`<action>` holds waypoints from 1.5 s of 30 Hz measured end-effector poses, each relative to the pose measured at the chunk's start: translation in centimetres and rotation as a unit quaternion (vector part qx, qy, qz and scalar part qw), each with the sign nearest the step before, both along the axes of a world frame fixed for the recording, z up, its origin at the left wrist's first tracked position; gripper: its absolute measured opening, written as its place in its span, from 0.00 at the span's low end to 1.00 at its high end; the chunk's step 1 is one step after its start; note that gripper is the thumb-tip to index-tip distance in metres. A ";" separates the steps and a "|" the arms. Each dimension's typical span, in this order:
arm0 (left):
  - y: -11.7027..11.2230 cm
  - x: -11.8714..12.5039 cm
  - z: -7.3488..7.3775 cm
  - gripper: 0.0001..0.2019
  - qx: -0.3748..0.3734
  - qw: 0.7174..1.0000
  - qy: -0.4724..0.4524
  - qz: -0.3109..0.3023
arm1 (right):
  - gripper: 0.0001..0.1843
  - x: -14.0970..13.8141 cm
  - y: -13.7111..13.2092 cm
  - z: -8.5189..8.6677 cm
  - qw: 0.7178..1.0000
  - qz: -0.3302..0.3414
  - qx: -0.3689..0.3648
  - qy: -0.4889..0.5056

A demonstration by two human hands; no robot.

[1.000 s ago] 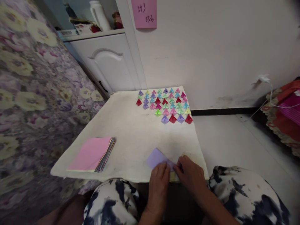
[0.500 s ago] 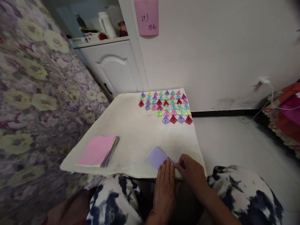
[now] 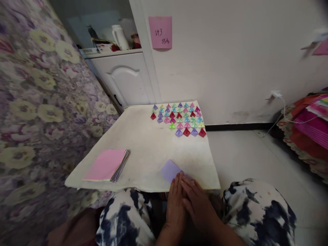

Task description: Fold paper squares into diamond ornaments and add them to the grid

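A sheet of purple paper [image 3: 169, 170] lies at the table's near edge, with part of it under my hands. My left hand [image 3: 176, 194] rests flat on the paper, its fingers stretched out. Beside and partly over it, my right hand [image 3: 196, 196] presses on the right part of the sheet with its fingers extended. The paper's lower right portion is hidden by the fingers. Farther back on the right stand rows of small folded paper pieces [image 3: 186, 132] in red, purple, green, pink and blue.
A stack of coloured paper [image 3: 105, 165], pink on top, lies on the left of the cream-covered table [image 3: 143, 136]. A floral curtain [image 3: 51, 112] hangs at the left. Behind are a white cabinet [image 3: 125, 80] and a wall with a pink note [image 3: 160, 33].
My right hand has moved left from the paper's right corner, its pinched fingers straightening beside my left hand. The left hand stays on the paper. The view has shifted slightly.
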State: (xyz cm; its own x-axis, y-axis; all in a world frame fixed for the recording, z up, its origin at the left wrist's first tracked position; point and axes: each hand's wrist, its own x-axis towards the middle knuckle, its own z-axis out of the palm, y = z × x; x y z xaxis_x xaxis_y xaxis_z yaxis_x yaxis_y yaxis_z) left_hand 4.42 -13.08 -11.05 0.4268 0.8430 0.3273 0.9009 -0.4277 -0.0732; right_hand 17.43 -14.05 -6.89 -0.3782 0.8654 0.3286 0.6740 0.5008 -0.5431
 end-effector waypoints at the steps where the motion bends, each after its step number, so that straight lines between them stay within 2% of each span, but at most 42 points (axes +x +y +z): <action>1: 0.1 -0.1 -0.2 0.27 0.005 1.000 -0.002 -0.002 | 0.29 -0.5 -0.4 -0.4 1.000 -0.004 0.009 -0.025; 4: 0.2 -0.3 -0.3 0.27 0.017 1.000 0.000 -0.001 | 0.33 -1.1 -0.8 -1.3 0.996 -0.039 0.027 -0.076; 8: 0.2 -0.4 0.4 0.26 0.015 1.000 0.009 -0.008 | 0.34 -0.4 -0.7 -1.4 0.990 -0.060 0.016 -0.125; 17: -0.6 -1.8 1.0 0.31 -0.018 0.999 0.023 0.018 | 0.28 0.9 -1.0 -1.4 0.986 -0.074 0.016 -0.149; 22: -0.6 -1.7 0.8 0.29 -0.021 0.999 0.018 0.036 | 0.27 0.7 -0.7 -0.7 0.991 -0.086 0.003 -0.107; 25: -0.5 -1.6 0.7 0.28 -0.029 0.999 -0.006 0.042 | 0.26 -0.5 -0.1 -0.4 0.996 -0.086 0.003 -0.035; 29: -0.5 -2.5 1.4 0.28 -0.070 0.995 -0.070 0.003 | 0.28 -2.0 0.7 -1.4 0.997 -0.025 0.024 0.068; 32: -0.3 -4.1 2.8 0.27 -0.092 0.984 -0.150 -0.034 | 0.28 -2.4 1.0 -2.5 0.995 -0.038 0.031 0.091; 33: -0.1 -4.7 3.4 0.24 -0.092 0.978 -0.184 -0.028 | 0.28 -2.4 1.0 -2.9 0.994 -0.042 0.036 0.095; 36: 1.4 -6.5 5.5 0.15 -0.098 0.952 -0.287 0.041 | 0.28 -2.4 1.1 -3.6 0.992 -0.040 0.052 0.105; 39: 3.7 -7.5 6.7 0.13 -0.123 0.935 -0.322 0.082 | 0.30 -2.5 1.2 -4.1 0.991 -0.046 0.057 0.110; 41: 5.2 -7.7 6.8 0.13 -0.134 0.932 -0.317 0.116 | 0.31 -2.5 1.3 -4.3 0.990 -0.055 0.060 0.112; 45: 7.1 -7.3 5.9 0.14 -0.150 0.926 -0.318 0.136 | 0.32 -2.6 1.1 -4.2 0.991 -0.052 0.053 0.108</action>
